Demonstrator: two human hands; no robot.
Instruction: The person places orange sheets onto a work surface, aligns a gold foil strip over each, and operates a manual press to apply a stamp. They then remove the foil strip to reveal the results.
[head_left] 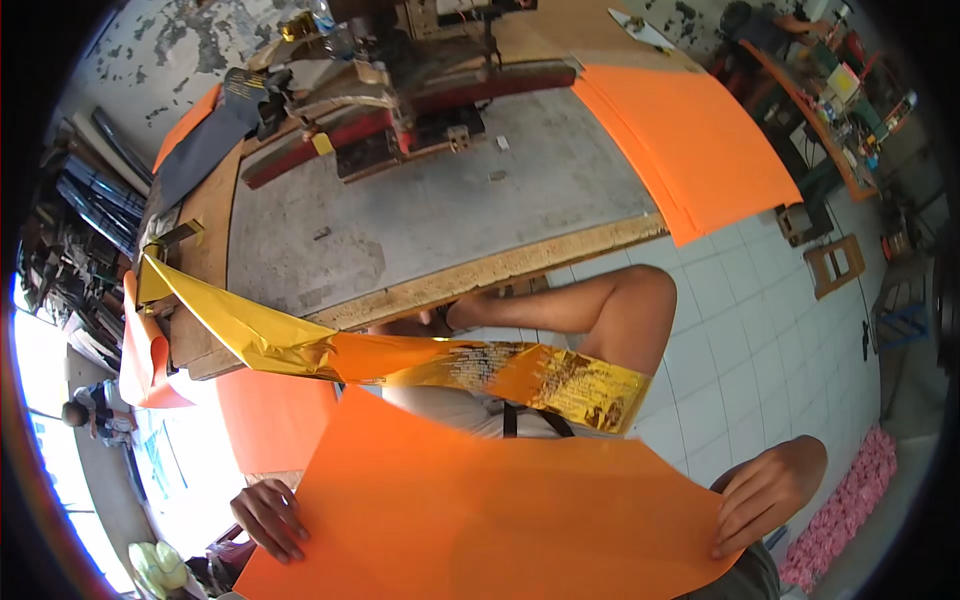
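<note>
One orange sheet (480, 510) spreads over the lap at the near side of the table (400, 210), its face turned up. The left hand (270, 520) is clamped on the sheet's left edge and the right hand (765, 495) on its right edge. Between sheet and table, a crinkled gold foil strip (250, 325) trails rightward from the table's near left corner, dark markings along its right part. A stack of orange sheets (690, 145) overhangs the table's right side. Across the table's far part stands a red-and-black machine (400, 110); behind it, a clear bottle (332, 35), contents too small to tell.
</note>
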